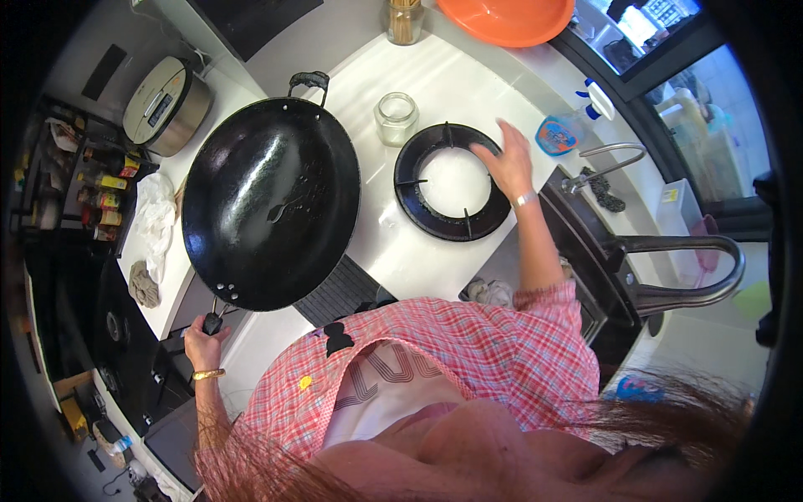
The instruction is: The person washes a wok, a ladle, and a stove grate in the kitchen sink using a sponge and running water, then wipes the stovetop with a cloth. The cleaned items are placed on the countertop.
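Note:
At the lower left, my left hand point(204, 345) grips the black handle point(212, 324) of a large wok point(270, 201). The wok is black inside, with a few wet-looking marks, and a loop handle point(308, 80) stands at its far side. My right hand point(511, 160) is at the right edge of a round black wok ring point(409, 207) on the white counter. Its fingers are spread and its thumb reaches over the ring; whether they touch it, I cannot tell. A glass jar point(396, 119) without a lid stands just beyond the ring.
A rice cooker point(166, 106) and white plastic bag point(155, 213) sit left of the wok. A spray bottle point(558, 135), faucet point(605, 166) and dark sink point(577, 219) are at right. An orange basin point(511, 22) and a jar of sticks point(404, 28) stand at the back.

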Motion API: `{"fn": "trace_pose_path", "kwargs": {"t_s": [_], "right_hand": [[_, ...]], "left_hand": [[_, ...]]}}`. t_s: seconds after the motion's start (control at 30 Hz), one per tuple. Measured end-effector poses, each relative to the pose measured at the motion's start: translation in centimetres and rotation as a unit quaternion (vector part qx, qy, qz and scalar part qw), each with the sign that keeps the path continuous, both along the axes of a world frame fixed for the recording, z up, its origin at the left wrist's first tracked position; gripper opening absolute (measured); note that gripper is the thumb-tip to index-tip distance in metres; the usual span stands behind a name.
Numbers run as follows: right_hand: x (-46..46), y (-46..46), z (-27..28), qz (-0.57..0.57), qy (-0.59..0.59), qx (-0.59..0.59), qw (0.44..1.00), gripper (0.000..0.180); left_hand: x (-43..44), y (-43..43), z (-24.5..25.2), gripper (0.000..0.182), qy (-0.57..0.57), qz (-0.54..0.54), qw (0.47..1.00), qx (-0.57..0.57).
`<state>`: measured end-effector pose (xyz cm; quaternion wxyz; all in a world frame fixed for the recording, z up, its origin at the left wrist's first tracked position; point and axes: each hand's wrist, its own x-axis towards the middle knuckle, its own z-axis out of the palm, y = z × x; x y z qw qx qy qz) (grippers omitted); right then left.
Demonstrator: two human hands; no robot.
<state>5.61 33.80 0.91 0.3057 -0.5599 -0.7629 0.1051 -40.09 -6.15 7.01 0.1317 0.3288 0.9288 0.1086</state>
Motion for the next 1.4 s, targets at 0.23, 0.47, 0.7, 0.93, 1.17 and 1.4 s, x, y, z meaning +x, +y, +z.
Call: {"fn": "trace_pose_path", "kwargs": {"t_s": [0.23,0.47,0.7,0.93,1.17,1.4], "right_hand": [[-14.6,6.1,2.4,0.182,-0.144,-0.055,0.971,0.083],[-16.6,10.9,0.5,0.149,-0.185,-0.135,0.962,0.063],[-8.0,19.9,-1.1,0.064,-0.204,-0.132,0.968,0.063],[-1.1,16.6,0.5,-0.088,-0.226,-0.063,0.968,0.068],[4.0,-1.7,-0.6,-0.092,-0.243,-0.116,0.959,0.06],[4.8,-4.3,-5.4,-0.111,0.396,-0.476,0.778,0.026]], "left_hand": [[0.6,-0.3,-0.3,0.037,-0.005,0.01,1.0,0.007],[1.8,-1.1,0.6,0.036,-0.007,0.025,1.0,0.006],[1.8,-0.9,0.9,0.033,-0.004,0.018,1.0,-0.013],[1.7,0.1,0.6,0.034,0.007,0.007,1.0,-0.012],[1.2,0.8,0.2,0.035,-0.006,0.005,1.0,0.015],[0.5,3.0,0.7,0.034,-0.002,-0.028,1.0,0.005]]}}
